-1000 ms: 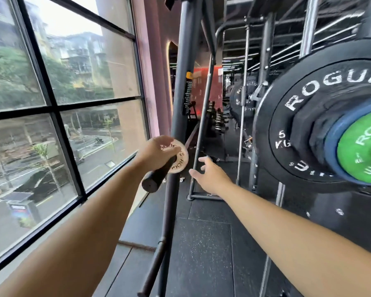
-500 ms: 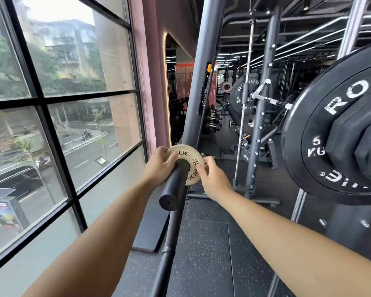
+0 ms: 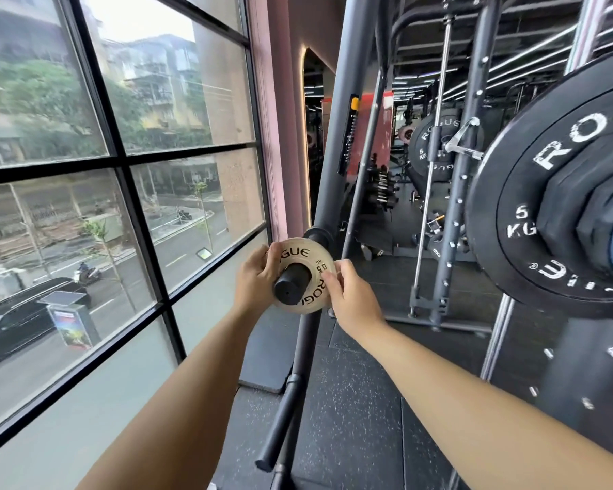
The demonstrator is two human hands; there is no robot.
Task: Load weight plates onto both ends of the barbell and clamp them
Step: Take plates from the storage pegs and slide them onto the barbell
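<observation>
Both hands, left hand (image 3: pixel 253 277) and right hand (image 3: pixel 347 295), pinch the rim of the small plate (image 3: pixel 303 275) threaded on the barbell sleeve (image 3: pixel 292 286); tilted, it could bind there short of the collar.

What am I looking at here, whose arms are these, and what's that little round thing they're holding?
This is a gym, filmed by a camera worn on a person's head, so the two bare arms are that person's own. The left hand and right hand hold a small pale weight plate marked 0.5 kg, each gripping one edge. The plate sits around the black bar end, which pokes through its centre hole. At right is a big black plate marked 5 kg, very close to the camera. A large window at left looks onto a street. No clamp is visible on the bar.
</observation>
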